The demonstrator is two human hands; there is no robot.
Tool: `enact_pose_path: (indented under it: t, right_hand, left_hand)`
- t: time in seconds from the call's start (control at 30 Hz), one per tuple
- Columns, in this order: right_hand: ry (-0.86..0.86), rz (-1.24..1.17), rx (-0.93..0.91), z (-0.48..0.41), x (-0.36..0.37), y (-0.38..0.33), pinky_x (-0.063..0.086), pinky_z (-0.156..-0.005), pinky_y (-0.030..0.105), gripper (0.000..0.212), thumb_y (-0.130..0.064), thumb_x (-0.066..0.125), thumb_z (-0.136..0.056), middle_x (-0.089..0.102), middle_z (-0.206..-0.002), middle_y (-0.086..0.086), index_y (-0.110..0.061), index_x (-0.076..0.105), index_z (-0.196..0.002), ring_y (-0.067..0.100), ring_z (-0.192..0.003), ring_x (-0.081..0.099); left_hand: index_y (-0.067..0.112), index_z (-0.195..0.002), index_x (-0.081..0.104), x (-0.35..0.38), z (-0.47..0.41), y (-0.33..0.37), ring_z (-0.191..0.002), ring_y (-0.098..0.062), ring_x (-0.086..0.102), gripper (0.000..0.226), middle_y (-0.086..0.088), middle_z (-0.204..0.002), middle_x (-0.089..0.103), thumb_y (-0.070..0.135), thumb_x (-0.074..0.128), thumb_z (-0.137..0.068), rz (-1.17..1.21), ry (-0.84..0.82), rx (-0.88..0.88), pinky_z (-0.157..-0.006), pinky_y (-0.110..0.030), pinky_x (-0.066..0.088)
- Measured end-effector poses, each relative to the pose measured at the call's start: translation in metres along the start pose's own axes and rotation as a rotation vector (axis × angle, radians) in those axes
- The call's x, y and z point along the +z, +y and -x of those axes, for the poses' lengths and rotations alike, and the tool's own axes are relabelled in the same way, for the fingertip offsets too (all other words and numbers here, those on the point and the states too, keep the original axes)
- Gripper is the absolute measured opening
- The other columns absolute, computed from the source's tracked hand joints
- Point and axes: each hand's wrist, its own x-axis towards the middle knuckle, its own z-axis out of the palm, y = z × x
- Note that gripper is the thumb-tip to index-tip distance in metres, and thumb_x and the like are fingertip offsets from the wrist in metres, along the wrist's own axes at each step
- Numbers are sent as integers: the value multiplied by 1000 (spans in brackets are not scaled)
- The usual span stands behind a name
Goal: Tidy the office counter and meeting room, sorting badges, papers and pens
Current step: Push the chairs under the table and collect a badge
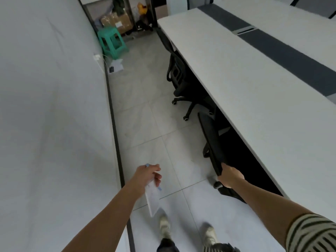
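A white wall (45, 106) fills the left side, with a dark strip along its foot. On the right a long white counter (245, 84) runs away from the camera, with a dark grey band down its middle. Between them lies a pale tiled floor (145, 115).

Two black office chairs stand tucked along the counter's edge. The near chair (211, 140) has its back tilted towards the aisle, and the far chair (177, 73) sits further along with its wheeled base showing. At the far end of the aisle a green stool (112, 42) stands against the wall, and cardboard boxes (117, 20) are stacked behind it.

A striped sleeve (312, 233) covers the upper right arm, and two pale shoes (164, 226) show at the bottom edge.

The right hand (230, 176) is clenched round the top edge of the near chair's back. The left hand (148, 174) hangs over the floor near the wall, grasping folded white papers (152, 200) that droop below the fingers. The same hand holds a pen (159, 188), whose light blue ends poke out above the knuckles and below the fingers.
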Motion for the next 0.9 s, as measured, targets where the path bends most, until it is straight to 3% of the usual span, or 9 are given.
enact_pose_path:
  t: [0.17,0.33,0.4,0.67,0.9]
  right_hand:
    - [29,82,47,19,14,-9,50,-88,32,71,-30,53,-94,51,-140,7,-22,17,-154,28,-121,55]
    - [24,41,102,60,50,-22,46,-72,27,64,-29,53,-92,60,-125,2,-32,26,-150,24,-109,61]
    - [4,39,94,79,62,-28,47,-79,30,59,-27,54,-91,59,-127,0,-33,33,-146,23,-113,59]
    - [-54,6,45,162,138,-32,46,-92,32,72,-25,56,-87,51,-140,-1,-39,25,-150,24,-121,52]
    - [-67,28,-62,224,208,-20,41,-102,39,75,-27,56,-89,37,-150,-2,-36,17,-152,26,-131,40]
  left_hand:
    - [0,-87,58,2,-56,21,-46,-23,49,10,-19,-67,58,9,60,-90,-173,-138,-31,-55,-29,43]
    - [2,-93,57,11,-94,37,-50,-25,53,12,-18,-76,62,14,60,-92,-369,-234,-17,-52,-30,45]
    - [4,-93,57,14,-103,32,-50,-25,51,11,-17,-77,59,15,59,-92,-394,-226,10,-51,-30,44]
    - [16,-108,55,10,-96,-25,-53,-26,52,15,-13,-80,51,21,57,-93,-488,-196,59,-53,-29,42]
    - [6,-111,50,-18,-51,-101,-66,-30,61,21,-16,-91,62,18,55,-95,-565,-55,101,-66,-39,53]
